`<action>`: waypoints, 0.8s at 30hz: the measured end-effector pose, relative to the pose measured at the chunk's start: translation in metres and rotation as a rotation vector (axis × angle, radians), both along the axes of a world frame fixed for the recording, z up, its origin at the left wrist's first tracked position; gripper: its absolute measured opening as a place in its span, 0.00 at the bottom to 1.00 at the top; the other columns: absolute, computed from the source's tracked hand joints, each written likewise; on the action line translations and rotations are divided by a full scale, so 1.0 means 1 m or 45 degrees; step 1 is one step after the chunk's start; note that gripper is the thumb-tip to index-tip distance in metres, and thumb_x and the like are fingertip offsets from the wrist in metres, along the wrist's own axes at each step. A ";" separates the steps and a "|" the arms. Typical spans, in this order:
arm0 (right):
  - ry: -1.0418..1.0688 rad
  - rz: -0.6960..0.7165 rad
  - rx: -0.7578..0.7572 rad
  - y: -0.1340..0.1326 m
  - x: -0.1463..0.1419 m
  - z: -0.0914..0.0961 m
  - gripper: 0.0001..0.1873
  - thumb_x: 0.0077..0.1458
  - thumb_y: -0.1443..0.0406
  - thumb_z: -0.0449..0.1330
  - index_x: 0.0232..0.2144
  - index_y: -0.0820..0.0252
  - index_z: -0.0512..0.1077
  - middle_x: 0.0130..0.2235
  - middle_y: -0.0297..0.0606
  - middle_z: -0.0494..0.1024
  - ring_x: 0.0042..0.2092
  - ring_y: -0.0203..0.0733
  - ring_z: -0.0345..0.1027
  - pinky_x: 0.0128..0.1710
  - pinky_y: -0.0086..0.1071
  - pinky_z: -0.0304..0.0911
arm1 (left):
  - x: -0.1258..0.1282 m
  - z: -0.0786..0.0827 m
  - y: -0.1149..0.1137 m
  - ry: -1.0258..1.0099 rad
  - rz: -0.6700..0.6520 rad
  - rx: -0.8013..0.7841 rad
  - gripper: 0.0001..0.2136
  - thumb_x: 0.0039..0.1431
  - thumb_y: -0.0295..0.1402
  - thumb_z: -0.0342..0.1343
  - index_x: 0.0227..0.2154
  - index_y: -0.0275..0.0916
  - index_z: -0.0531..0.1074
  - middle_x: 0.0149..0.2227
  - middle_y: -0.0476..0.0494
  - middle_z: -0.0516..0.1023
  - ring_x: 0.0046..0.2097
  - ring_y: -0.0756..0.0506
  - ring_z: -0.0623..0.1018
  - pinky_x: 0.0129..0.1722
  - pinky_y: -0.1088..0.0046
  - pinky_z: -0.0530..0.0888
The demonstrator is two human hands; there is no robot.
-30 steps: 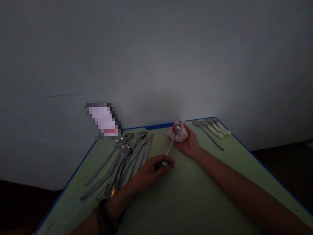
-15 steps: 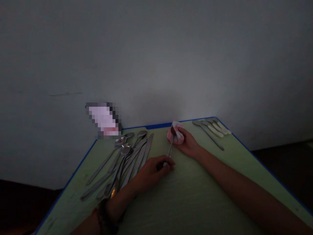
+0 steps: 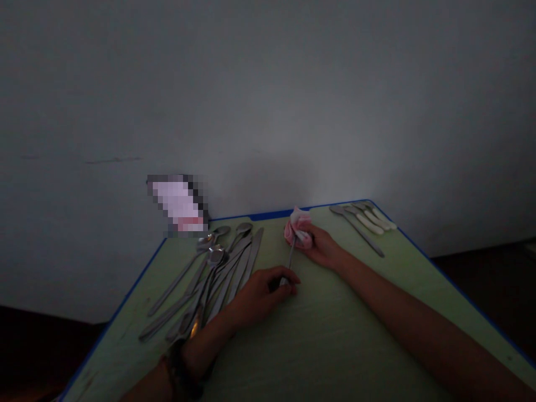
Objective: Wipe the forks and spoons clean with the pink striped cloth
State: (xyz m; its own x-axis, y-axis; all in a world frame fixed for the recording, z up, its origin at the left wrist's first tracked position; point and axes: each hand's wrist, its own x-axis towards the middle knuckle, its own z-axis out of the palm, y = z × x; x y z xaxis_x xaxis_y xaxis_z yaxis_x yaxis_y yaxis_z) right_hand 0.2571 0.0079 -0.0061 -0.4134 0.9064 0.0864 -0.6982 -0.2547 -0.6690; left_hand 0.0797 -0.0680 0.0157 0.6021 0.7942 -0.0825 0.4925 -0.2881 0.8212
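Note:
Between finger and thumb, my left hand (image 3: 272, 285) pinches the handle end of a metal spoon (image 3: 292, 255) that points away from me. My right hand (image 3: 320, 243) is closed on a crumpled pink-and-white cloth (image 3: 298, 229), wrapped around the spoon's far end, so the bowl is hidden. Under and beside my left forearm lies a pile of metal cutlery (image 3: 213, 285), with spoons and table knives overlapping. Beyond my right hand, a spoon with a plain metal handle (image 3: 362, 234) rests beside several pieces with white handles (image 3: 371, 220).
The green table (image 3: 335, 335) has a blue edge and stands against a grey wall (image 3: 268, 100). A blurred-out phone-like object (image 3: 178, 204) leans at the back left corner. A dark bracelet (image 3: 182, 368) sits on my left wrist.
My right hand has folded the cloth over the spoon's bowl, which showed before and is now covered. My left hand has hardly moved, and the cutlery on the table lies the same.

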 end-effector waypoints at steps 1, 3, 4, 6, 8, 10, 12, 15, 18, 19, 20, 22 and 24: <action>0.007 0.004 -0.017 0.000 0.000 0.000 0.08 0.50 0.72 0.50 0.32 0.63 0.68 0.33 0.38 0.73 0.34 0.35 0.66 0.34 0.28 0.63 | 0.000 0.000 0.000 0.007 0.002 0.001 0.10 0.56 0.36 0.49 0.38 0.40 0.71 0.28 0.51 0.72 0.28 0.51 0.66 0.27 0.77 0.61; 0.023 0.015 -0.017 0.000 0.000 0.001 0.07 0.50 0.72 0.50 0.31 0.63 0.67 0.33 0.38 0.73 0.33 0.35 0.66 0.34 0.28 0.64 | 0.000 -0.001 0.000 0.015 0.010 0.015 0.11 0.56 0.36 0.49 0.38 0.40 0.71 0.28 0.52 0.71 0.28 0.52 0.66 0.26 0.77 0.60; 0.032 0.021 -0.008 0.000 -0.001 0.001 0.06 0.50 0.72 0.50 0.30 0.63 0.67 0.32 0.37 0.73 0.33 0.34 0.66 0.35 0.28 0.64 | 0.000 -0.001 0.000 0.016 0.014 0.022 0.10 0.56 0.36 0.49 0.38 0.40 0.71 0.28 0.52 0.71 0.28 0.52 0.66 0.26 0.78 0.60; 0.042 0.036 0.017 -0.001 -0.001 0.002 0.06 0.50 0.72 0.50 0.27 0.63 0.67 0.32 0.38 0.73 0.33 0.34 0.66 0.35 0.28 0.64 | 0.000 -0.002 0.000 0.017 0.013 0.024 0.10 0.56 0.35 0.49 0.38 0.40 0.71 0.28 0.52 0.71 0.28 0.52 0.66 0.27 0.78 0.60; 0.042 0.046 0.029 -0.001 -0.002 0.003 0.07 0.51 0.72 0.50 0.26 0.63 0.67 0.32 0.38 0.73 0.33 0.35 0.65 0.36 0.28 0.64 | 0.000 -0.003 0.001 0.019 0.006 0.018 0.10 0.56 0.34 0.49 0.38 0.40 0.71 0.28 0.52 0.71 0.28 0.52 0.66 0.27 0.77 0.60; 0.033 0.049 0.021 -0.001 -0.002 0.003 0.07 0.51 0.71 0.50 0.25 0.63 0.66 0.32 0.38 0.73 0.33 0.35 0.65 0.36 0.28 0.64 | 0.000 -0.002 0.001 0.021 -0.001 0.017 0.10 0.56 0.34 0.48 0.38 0.40 0.71 0.28 0.52 0.71 0.28 0.52 0.66 0.27 0.77 0.60; 0.024 0.038 0.003 -0.001 -0.002 0.002 0.06 0.51 0.71 0.50 0.26 0.62 0.66 0.32 0.37 0.73 0.33 0.35 0.65 0.35 0.28 0.64 | 0.000 -0.001 0.001 0.026 -0.001 0.017 0.10 0.56 0.34 0.48 0.38 0.40 0.71 0.27 0.52 0.70 0.28 0.52 0.66 0.27 0.78 0.60; 0.012 0.032 -0.002 0.000 -0.001 0.000 0.06 0.50 0.71 0.51 0.26 0.62 0.67 0.32 0.37 0.73 0.33 0.35 0.65 0.35 0.29 0.64 | 0.000 0.000 0.000 0.039 0.010 0.009 0.10 0.56 0.35 0.49 0.37 0.40 0.71 0.26 0.53 0.70 0.27 0.52 0.65 0.26 0.78 0.60; 0.004 0.025 -0.008 0.001 -0.001 -0.002 0.05 0.49 0.71 0.51 0.27 0.62 0.67 0.33 0.37 0.73 0.34 0.35 0.66 0.34 0.28 0.64 | 0.001 0.001 0.000 0.041 0.018 0.012 0.10 0.55 0.35 0.49 0.38 0.40 0.72 0.26 0.53 0.69 0.27 0.52 0.65 0.27 0.78 0.60; 0.000 0.021 -0.012 0.001 -0.001 -0.003 0.05 0.49 0.71 0.51 0.28 0.61 0.67 0.33 0.37 0.73 0.34 0.35 0.66 0.34 0.28 0.64 | 0.001 0.001 0.000 0.043 0.019 0.012 0.10 0.55 0.35 0.49 0.38 0.40 0.72 0.26 0.53 0.69 0.27 0.52 0.65 0.27 0.78 0.60; -0.005 0.017 -0.019 0.001 -0.001 -0.003 0.05 0.49 0.71 0.51 0.28 0.61 0.67 0.33 0.36 0.73 0.34 0.35 0.66 0.33 0.28 0.64 | 0.001 0.000 0.000 0.045 0.019 0.013 0.10 0.55 0.35 0.49 0.38 0.40 0.72 0.26 0.53 0.69 0.27 0.52 0.65 0.26 0.78 0.60; -0.010 0.011 -0.033 0.001 -0.001 -0.003 0.05 0.50 0.70 0.51 0.29 0.61 0.67 0.33 0.36 0.73 0.34 0.35 0.66 0.34 0.28 0.64 | 0.001 -0.001 0.000 0.051 0.016 0.013 0.10 0.55 0.34 0.49 0.38 0.40 0.71 0.26 0.53 0.69 0.27 0.52 0.66 0.26 0.78 0.60; -0.018 0.018 -0.029 0.001 -0.001 -0.003 0.05 0.50 0.70 0.51 0.29 0.61 0.67 0.32 0.36 0.73 0.34 0.34 0.66 0.35 0.28 0.64 | 0.000 -0.001 0.000 0.040 0.007 0.009 0.10 0.55 0.34 0.49 0.38 0.39 0.71 0.26 0.52 0.70 0.27 0.52 0.66 0.27 0.78 0.60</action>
